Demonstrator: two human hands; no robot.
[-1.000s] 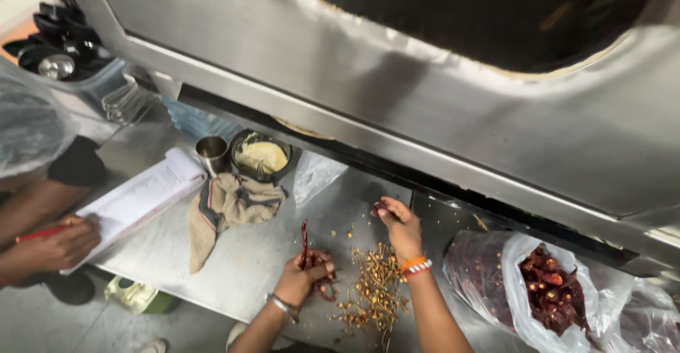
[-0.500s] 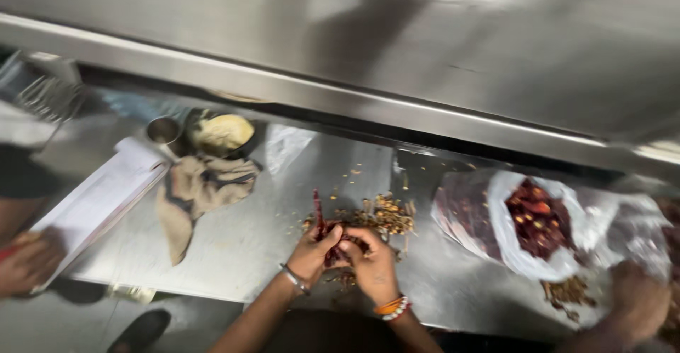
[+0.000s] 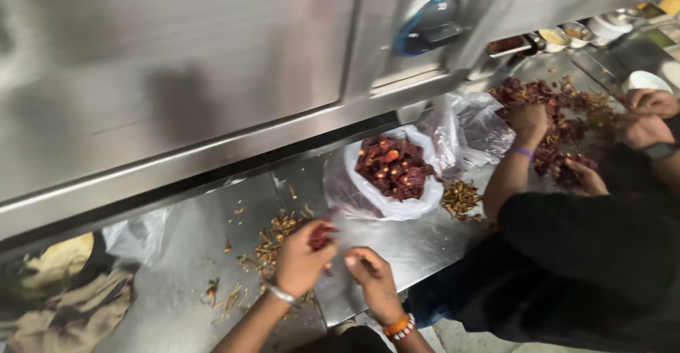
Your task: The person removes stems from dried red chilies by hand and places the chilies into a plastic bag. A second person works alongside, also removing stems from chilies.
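Observation:
My left hand point(image 3: 301, 259) is closed around a dried red chilli point(image 3: 322, 235), low in the middle of the view. Close beside it, my right hand point(image 3: 373, 282) has its fingers curled and almost touches the left; whether it grips anything is blurred. Both hover over a steel counter point(image 3: 397, 243) next to a small pile of chilli stems and seeds point(image 3: 273, 238). Just beyond the hands, a white plastic bag point(image 3: 397, 201) stands open and full of dried red chillies point(image 3: 392, 165).
A person in a black top point(image 3: 588, 254) works at the right, hands in a heap of chillies point(image 3: 559, 112). Crumpled clear plastic point(image 3: 474, 130) lies behind the bag. A brown cloth point(image 3: 64, 310) and bowl point(image 3: 60, 257) sit far left. Steel cabinet fronts point(image 3: 212, 77) rise above.
The view has swung right: the bag of chillies now sits at centre and a second person's heap appears. My hands stay together over the stem pile.

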